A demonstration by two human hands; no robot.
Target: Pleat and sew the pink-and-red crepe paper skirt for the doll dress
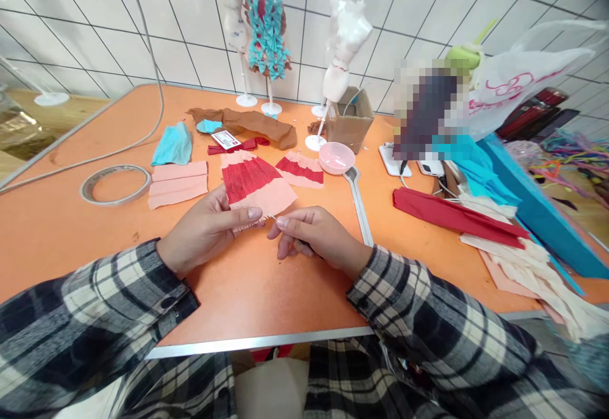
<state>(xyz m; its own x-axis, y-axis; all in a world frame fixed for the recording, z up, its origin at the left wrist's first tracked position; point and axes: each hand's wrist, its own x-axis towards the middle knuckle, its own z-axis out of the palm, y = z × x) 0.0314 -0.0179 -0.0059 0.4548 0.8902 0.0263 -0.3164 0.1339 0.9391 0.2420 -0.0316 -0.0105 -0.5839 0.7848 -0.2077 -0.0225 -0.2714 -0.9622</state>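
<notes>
Red-banded pink piece (257, 179), orange tabletop (266, 305)

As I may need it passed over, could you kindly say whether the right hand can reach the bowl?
Probably yes: nothing appears to stand between the right hand and the bowl, though that hand is busy at the edge of the held piece.

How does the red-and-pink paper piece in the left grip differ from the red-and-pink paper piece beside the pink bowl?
The held piece is in the left grip; the lying piece rests on the orange table. The held piece looks larger than the lying piece. Both have a red band between pink bands.
</notes>
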